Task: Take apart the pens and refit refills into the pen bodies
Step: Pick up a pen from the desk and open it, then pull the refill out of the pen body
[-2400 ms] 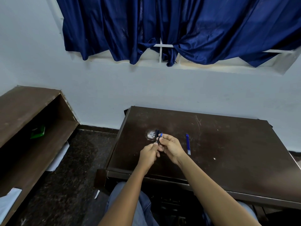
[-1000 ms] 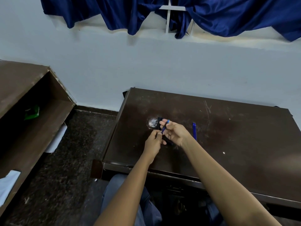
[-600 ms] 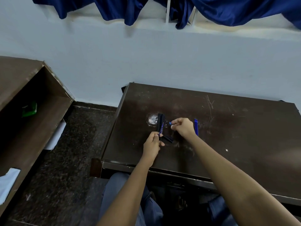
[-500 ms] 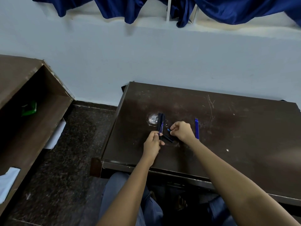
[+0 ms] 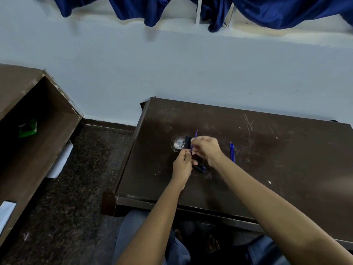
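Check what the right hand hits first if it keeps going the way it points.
Likely the black pen bodies lying just past the right hand, beside the pale round mark. The hand pinches the blue refill and may be above them; depth is unclear.

Pale blue wall (image 5: 172, 73), dark blue curtain (image 5: 133, 6) across a white window frame (image 5: 198, 10). Scratched dark brown table (image 5: 286, 159) against the wall. Speckled dark floor (image 5: 86, 169). Open brown shelf (image 5: 47, 131) at left.
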A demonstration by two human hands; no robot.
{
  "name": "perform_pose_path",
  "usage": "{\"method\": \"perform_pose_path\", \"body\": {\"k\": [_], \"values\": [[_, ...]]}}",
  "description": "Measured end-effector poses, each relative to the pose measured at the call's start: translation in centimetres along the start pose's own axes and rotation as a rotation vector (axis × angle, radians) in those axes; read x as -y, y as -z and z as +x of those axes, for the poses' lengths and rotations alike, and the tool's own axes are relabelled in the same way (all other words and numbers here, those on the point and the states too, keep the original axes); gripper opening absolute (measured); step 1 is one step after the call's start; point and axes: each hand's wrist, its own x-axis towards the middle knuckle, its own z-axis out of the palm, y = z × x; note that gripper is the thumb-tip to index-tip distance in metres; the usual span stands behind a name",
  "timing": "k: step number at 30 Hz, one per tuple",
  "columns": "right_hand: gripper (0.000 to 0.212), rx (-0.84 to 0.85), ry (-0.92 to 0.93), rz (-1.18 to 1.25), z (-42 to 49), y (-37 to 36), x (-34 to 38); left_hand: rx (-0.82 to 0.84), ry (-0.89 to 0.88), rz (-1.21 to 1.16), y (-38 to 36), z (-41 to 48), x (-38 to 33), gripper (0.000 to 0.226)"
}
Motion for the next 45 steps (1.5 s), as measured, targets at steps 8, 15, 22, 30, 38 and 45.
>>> {"method": "perform_pose_path", "body": {"k": [8,15,22,30,38,45], "values": [[0.021,-0.089,0.429,-0.611,7.1,0.7,6.0,-0.081,-0.012,-0.039,0.9,1.2,0.8,0.03],[0.021,-0.033,0.479,-1.213,9.1,-0.9,4.4,-0.114,-0.027,-0.012,1.6,2.2,1.3,0.027],[0.025,-0.08,0.502,-1.254,9.3,-1.9,2.8,-0.106,-0.035,0.006,1.6,2.8,1.2,0.026],[0.024,-0.088,0.523,-1.234,9.4,-1.7,2.2,-0.095,-0.039,0.008,1.4,2.7,1.6,0.025],[0.026,-0.234,0.609,-1.042,7.0,0.7,1.9,-0.083,0.001,-0.006,0.7,1.6,0.5,0.025],[0.024,-0.528,0.372,-0.722,3.8,6.7,-0.8,-0.064,0.024,0.019,-0.1,0.3,0.0,0.024]]}}
